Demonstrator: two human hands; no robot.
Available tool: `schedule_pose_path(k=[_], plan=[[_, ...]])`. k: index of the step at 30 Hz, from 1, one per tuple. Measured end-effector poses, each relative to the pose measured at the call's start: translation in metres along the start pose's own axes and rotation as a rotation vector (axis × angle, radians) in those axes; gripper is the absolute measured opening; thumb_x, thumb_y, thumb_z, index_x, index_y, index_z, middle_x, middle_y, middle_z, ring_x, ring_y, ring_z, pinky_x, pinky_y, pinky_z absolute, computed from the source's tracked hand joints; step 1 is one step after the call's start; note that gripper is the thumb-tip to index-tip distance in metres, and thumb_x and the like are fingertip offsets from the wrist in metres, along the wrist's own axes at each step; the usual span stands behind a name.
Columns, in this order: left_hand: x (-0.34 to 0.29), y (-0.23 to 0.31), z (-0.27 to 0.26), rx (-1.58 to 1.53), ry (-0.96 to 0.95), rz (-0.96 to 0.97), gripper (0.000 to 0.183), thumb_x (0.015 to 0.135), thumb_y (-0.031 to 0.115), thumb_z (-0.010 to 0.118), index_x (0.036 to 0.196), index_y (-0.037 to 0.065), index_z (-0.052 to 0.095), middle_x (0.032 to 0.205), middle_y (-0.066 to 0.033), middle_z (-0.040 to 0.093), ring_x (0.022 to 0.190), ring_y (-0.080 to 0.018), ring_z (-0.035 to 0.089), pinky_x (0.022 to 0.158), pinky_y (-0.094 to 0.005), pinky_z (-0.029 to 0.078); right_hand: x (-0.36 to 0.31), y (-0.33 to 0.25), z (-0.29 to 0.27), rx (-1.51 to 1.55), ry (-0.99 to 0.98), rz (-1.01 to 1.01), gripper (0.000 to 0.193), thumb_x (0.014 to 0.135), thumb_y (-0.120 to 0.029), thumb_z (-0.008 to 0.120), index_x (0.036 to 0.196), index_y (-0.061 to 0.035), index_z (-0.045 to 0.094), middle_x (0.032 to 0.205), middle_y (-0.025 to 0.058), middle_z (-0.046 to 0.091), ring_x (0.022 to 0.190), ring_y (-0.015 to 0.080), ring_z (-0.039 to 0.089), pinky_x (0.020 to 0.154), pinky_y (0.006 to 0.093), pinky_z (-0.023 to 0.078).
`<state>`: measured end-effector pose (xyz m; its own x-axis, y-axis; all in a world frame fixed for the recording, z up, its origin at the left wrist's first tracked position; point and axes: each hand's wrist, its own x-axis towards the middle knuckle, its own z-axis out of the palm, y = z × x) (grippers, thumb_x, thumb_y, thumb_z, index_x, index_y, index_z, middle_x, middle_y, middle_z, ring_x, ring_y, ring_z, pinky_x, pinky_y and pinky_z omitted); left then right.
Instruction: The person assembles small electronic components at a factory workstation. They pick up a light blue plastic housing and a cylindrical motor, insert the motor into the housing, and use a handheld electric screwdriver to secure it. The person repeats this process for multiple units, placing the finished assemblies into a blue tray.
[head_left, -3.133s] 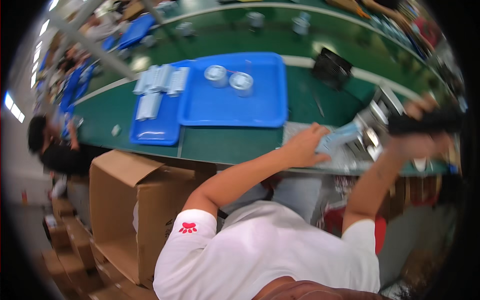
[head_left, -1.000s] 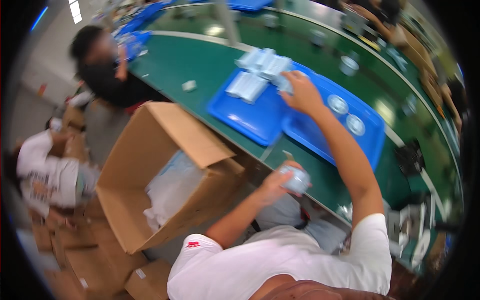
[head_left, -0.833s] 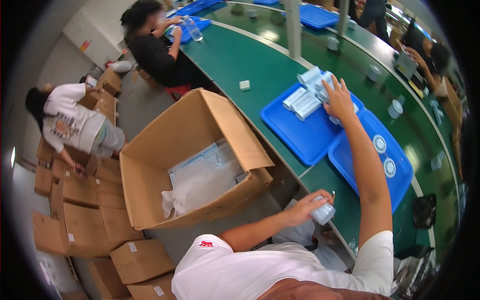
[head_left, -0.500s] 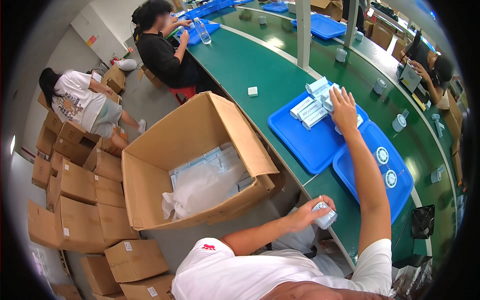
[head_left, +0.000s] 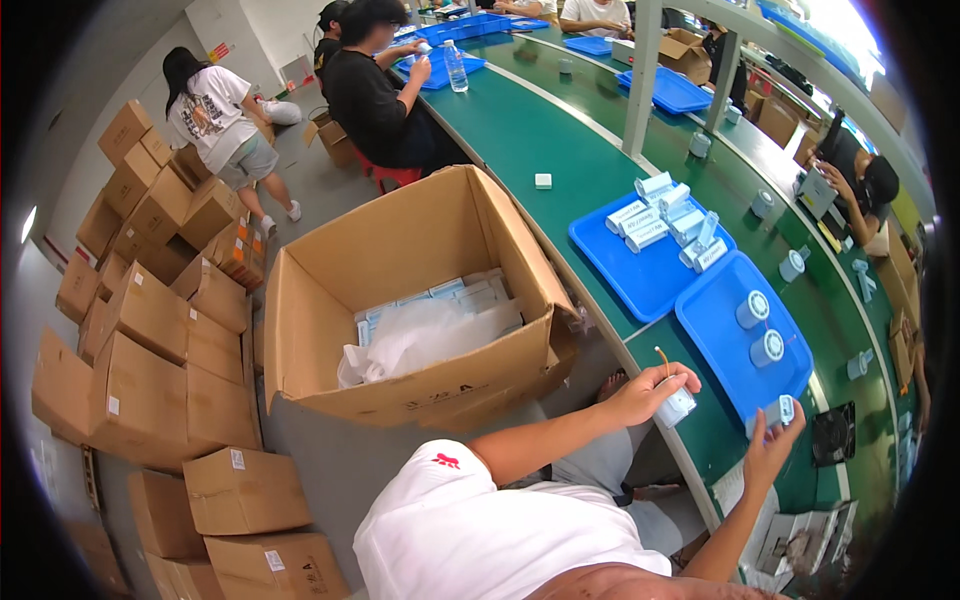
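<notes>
On green bench (head_left: 500, 135), blue trays (head_left: 622, 270); on grey floor (head_left: 315, 450), stacked cartons (head_left: 145, 385).

I see a white short-sleeved T-shirt (head_left: 500, 535), a red paw print (head_left: 446, 461) marking its left sleeve (head_left: 440, 485), above pale trousers (head_left: 595, 466).

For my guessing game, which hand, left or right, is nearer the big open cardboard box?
Left. The left hand is right of the cardboard box, near the edge of the green table; the right hand is farther right, by a blue tray.
</notes>
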<state>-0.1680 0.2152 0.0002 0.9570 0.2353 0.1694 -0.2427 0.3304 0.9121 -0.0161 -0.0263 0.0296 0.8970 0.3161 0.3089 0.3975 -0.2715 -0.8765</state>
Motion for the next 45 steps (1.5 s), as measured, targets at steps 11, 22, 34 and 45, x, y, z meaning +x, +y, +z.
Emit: schedule_pose_path(k=[11,22,34,45], plan=[[0.002,-0.015,0.082,0.420,-0.208,0.145,0.027,0.105,0.024,0.062,0.122,0.005,0.070,0.104,-0.0057,0.068,0.100,-0.0173,0.065,0.091,-0.0325,0.050,-0.103,0.084,-0.074,-0.362,0.289,-0.145,0.038,0.100,-0.009,0.066,0.136,-0.0002,0.058,0.123,0.0115,0.060,0.114,0.0264,0.059,0.102,0.0381,0.044],[0.013,-0.024,0.106,0.567,-0.395,-0.002,0.032,0.103,0.026,0.063,0.127,0.007,0.071,0.105,-0.0106,0.068,0.100,-0.0240,0.066,0.091,-0.0353,0.051,-0.096,0.029,-0.034,0.796,0.176,0.016,0.054,0.097,0.000,0.064,0.147,-0.0030,0.042,0.131,0.0202,0.061,0.112,0.0291,0.067,0.103,0.0429,0.053],[0.022,-0.002,0.107,0.354,-0.759,-0.429,0.041,0.112,0.035,0.044,0.125,0.011,0.075,0.099,-0.0015,0.072,0.091,-0.0126,0.064,0.087,-0.0302,0.052,-0.034,0.019,-0.039,1.114,0.189,0.365,0.044,0.103,-0.015,0.063,0.141,-0.0024,0.043,0.119,0.0259,0.068,0.100,0.0370,0.074,0.086,0.0452,0.062],[0.033,-0.001,0.117,0.342,-0.962,-0.567,0.047,0.113,0.037,0.042,0.124,0.005,0.075,0.102,-0.0061,0.074,0.096,-0.0151,0.067,0.089,-0.0318,0.052,-0.043,0.011,-0.029,1.160,-0.009,0.469,0.047,0.102,-0.017,0.065,0.141,-0.0011,0.043,0.117,0.0235,0.069,0.097,0.0359,0.075,0.081,0.0419,0.065]])
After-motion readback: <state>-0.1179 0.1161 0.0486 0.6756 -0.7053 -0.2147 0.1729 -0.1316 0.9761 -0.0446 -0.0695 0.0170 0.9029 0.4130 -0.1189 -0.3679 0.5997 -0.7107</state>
